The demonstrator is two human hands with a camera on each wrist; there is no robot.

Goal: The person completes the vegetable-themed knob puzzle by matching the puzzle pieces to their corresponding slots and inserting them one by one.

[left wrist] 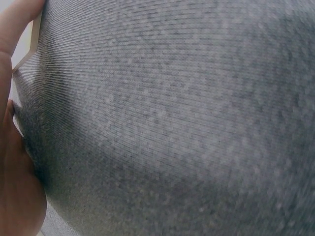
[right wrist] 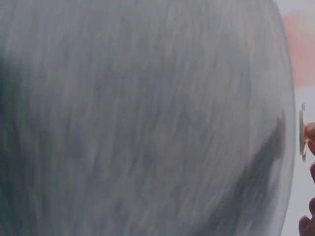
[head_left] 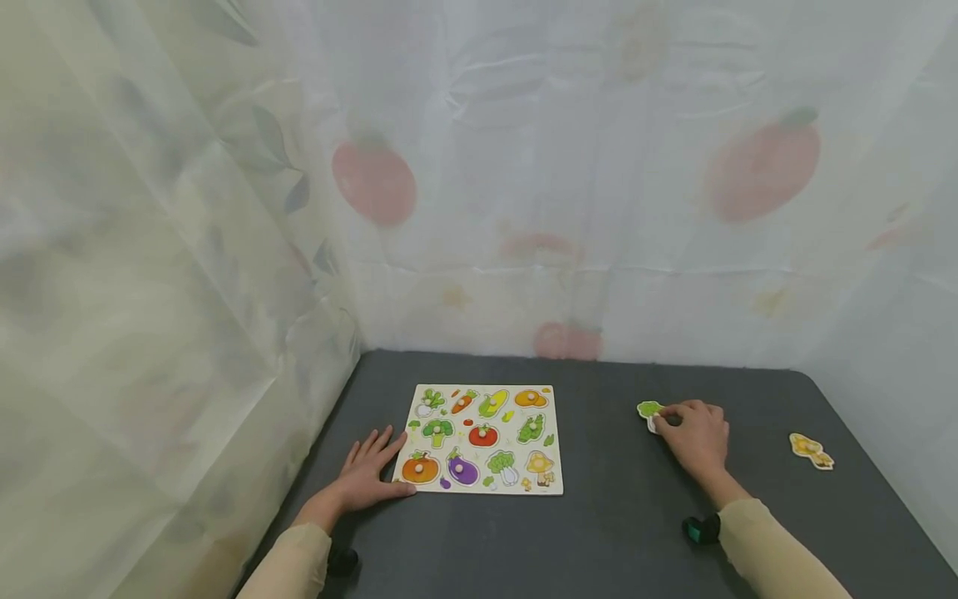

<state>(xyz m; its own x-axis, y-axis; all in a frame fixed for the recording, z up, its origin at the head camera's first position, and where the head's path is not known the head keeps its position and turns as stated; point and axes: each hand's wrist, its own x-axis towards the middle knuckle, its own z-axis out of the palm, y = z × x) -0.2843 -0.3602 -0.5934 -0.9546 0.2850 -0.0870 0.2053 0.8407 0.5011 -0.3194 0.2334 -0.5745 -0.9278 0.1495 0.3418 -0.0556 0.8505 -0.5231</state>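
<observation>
A vegetable puzzle board [head_left: 475, 492] lies flat on the dark table, left of centre. My left hand [head_left: 367, 476] rests at its left side with fingers spread, the thumb by the lower left corner; the left wrist view shows that hand [left wrist: 19, 196] beside the board's edge [left wrist: 35, 37]. Off to the right, my right hand [head_left: 698, 438] pinches a green-and-white leafy vegetable puzzle piece [head_left: 648, 409]. The right wrist view catches this piece [right wrist: 301, 132] edge-on, held off the table by the fingertips [right wrist: 310, 132].
A yellow mushroom puzzle piece [head_left: 811, 451] lies on the table [head_left: 599, 532], right of the right hand. Several knobbed vegetable pieces, including an eggplant [head_left: 462, 471] and a tomato [head_left: 483, 436], sit in the board. Printed curtains [head_left: 636, 249] enclose the table's back and sides.
</observation>
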